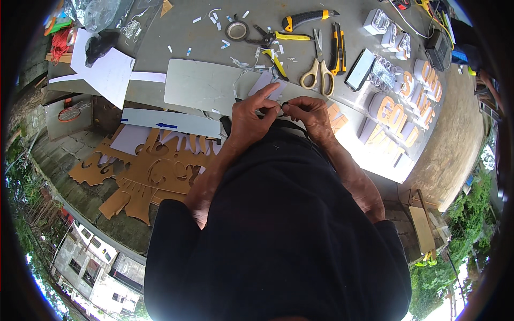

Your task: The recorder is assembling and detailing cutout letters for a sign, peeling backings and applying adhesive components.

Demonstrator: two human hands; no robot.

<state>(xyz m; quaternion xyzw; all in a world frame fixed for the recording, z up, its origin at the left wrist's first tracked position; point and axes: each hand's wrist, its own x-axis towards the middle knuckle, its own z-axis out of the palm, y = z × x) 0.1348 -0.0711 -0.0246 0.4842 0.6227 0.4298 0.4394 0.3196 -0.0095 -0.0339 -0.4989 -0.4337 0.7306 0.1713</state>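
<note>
At the near edge of the workbench, my left hand [255,113] and my right hand [311,116] almost meet, both pinched. A small black piece [285,108] shows at the right fingertips; its kind is too small to tell. Whatever the left fingers hold is hidden between them. Just beyond the left hand lies a pale lilac sheet piece [266,85]. White wires with small light strips [243,67] trail near it. Further off are scissors [318,64] with tan handles, yellow-handled wire strippers [281,36] and a roll of tape [236,30].
Two utility knives [308,20] [338,49] and a phone [361,69] rest on the bench [187,45]. Raised letter shapes [396,115] crowd the right side. White cut sheets [104,69] lie left; brown cut-out boards [155,166] sit lower, below the bench edge.
</note>
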